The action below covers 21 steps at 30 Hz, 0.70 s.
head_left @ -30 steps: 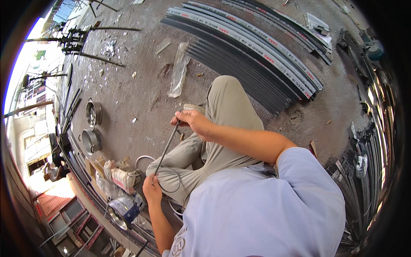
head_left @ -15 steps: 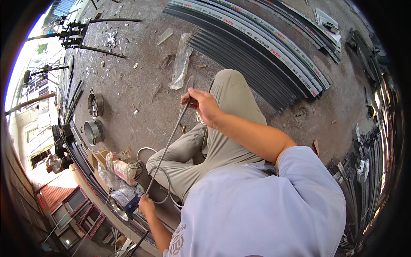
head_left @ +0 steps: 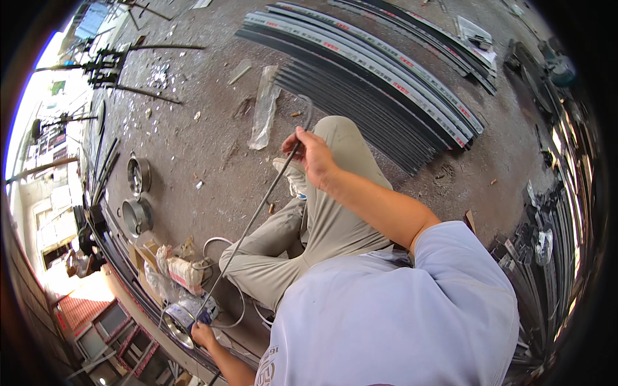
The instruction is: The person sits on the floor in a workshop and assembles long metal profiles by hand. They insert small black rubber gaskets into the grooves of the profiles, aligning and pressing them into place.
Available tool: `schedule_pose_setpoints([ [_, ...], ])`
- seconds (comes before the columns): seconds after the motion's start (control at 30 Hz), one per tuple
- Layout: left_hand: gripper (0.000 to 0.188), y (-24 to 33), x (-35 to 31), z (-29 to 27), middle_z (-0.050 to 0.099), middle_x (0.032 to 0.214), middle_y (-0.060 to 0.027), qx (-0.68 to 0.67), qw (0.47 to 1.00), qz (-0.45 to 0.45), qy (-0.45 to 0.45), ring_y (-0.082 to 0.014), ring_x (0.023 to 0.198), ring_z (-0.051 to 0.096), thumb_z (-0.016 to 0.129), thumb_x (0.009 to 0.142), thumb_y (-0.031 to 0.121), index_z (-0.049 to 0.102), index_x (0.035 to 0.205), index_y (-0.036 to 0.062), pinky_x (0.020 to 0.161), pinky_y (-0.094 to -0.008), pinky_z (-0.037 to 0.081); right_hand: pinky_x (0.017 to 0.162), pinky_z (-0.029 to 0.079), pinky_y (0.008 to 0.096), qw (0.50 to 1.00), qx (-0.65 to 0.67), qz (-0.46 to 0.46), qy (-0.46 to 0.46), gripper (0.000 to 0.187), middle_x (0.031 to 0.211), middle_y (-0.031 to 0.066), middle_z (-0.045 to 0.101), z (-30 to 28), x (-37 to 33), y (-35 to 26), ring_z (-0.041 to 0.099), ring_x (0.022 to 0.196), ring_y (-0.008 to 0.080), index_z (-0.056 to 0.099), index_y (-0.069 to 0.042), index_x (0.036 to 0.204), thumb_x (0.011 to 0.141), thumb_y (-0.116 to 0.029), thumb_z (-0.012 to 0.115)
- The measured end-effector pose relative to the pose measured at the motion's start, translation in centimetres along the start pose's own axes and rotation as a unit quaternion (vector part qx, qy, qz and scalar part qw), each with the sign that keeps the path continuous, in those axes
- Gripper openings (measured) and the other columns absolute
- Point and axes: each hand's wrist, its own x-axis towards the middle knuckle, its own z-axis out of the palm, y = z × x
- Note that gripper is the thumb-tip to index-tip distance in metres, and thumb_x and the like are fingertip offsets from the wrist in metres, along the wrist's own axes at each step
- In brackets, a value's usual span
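A long, thin grey flexible strip (head_left: 245,233), perhaps rubber or plastic, runs slantwise between my two hands. My right hand (head_left: 313,154) pinches it near my raised knee, and its free end curls over beyond the fingers. Lower left, my left hand (head_left: 204,334) is closed around the strip, with a slack loop hanging beside it. Close to that hand lies a shiny round metal piece (head_left: 178,325) with a blue part against it; what it is I cannot tell.
Dark and white long profiles (head_left: 360,83) lie stacked on the floor ahead. Two metal pots (head_left: 137,217) stand at left, near a plastic-wrapped bundle (head_left: 183,270). A clear plastic sleeve (head_left: 264,109) lies ahead; more profiles (head_left: 547,289) line the right side.
My left hand has moved down and left, farther from my right hand, so a longer span of strip is stretched between them. The strip's curled end shows farther beyond my right hand.
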Motion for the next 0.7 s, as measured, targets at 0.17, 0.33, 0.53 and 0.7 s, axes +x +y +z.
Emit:
schedule_pose_setpoints([
  [0.17, 0.053, 11.9, 1.1, -2.7, 0.062, 0.081, -0.0060, -0.330, 0.943, -0.027, -0.040, -0.0161, 0.073, 0.057, 0.060, 0.103, 0.012, 0.049, 0.154, 0.0003, 0.068, -0.0324, 0.049, 0.092, 0.048, 0.0340, 0.989, -0.096, 0.045, -0.102, 0.040, 0.101, 0.0056, 0.076, 1.5, -2.5, 1.9, 0.069, 0.097, 0.0171, 0.070, -0.011, 0.109, 0.113, -0.043, 0.046],
  [0.33, 0.053, 31.2, -4.4, -7.5, 0.068, 0.111, -0.0059, -0.474, 0.837, 0.249, -0.109, -0.0159, 0.097, 0.062, 0.064, 0.105, 0.014, 0.049, 0.155, 0.0016, 0.089, -0.0306, 0.051, 0.096, 0.048, 0.0348, 0.946, -0.168, 0.090, -0.260, 0.046, 0.113, 0.0067, 0.076, 3.8, -7.1, 5.2, 0.067, 0.109, 0.0162, 0.071, -0.007, 0.126, 0.113, -0.044, 0.046],
  [0.53, 0.059, 45.2, -12.9, -9.3, 0.066, 0.118, -0.0104, -0.596, 0.674, 0.325, -0.291, -0.0173, 0.112, 0.063, 0.067, 0.097, 0.000, 0.047, 0.152, -0.0012, 0.098, -0.0331, 0.052, 0.109, 0.045, 0.0345, 0.935, -0.227, 0.010, -0.274, 0.044, 0.136, 0.0084, 0.066, 2.5, -9.0, 4.9, 0.059, 0.129, 0.0178, 0.069, -0.004, 0.134, 0.114, -0.037, 0.049],
  [0.7, 0.030, 46.4, -12.7, -8.4, 0.059, 0.086, 0.0006, -0.538, 0.686, 0.314, -0.376, -0.0078, 0.076, 0.054, 0.063, 0.105, 0.009, 0.062, 0.132, -0.0036, 0.069, -0.0240, 0.047, 0.116, 0.040, 0.0365, 0.941, -0.244, -0.034, -0.232, 0.041, 0.149, 0.0076, 0.055, -0.3, -8.2, 3.5, 0.053, 0.136, 0.0202, 0.069, -0.002, 0.133, 0.112, -0.033, 0.053],
])
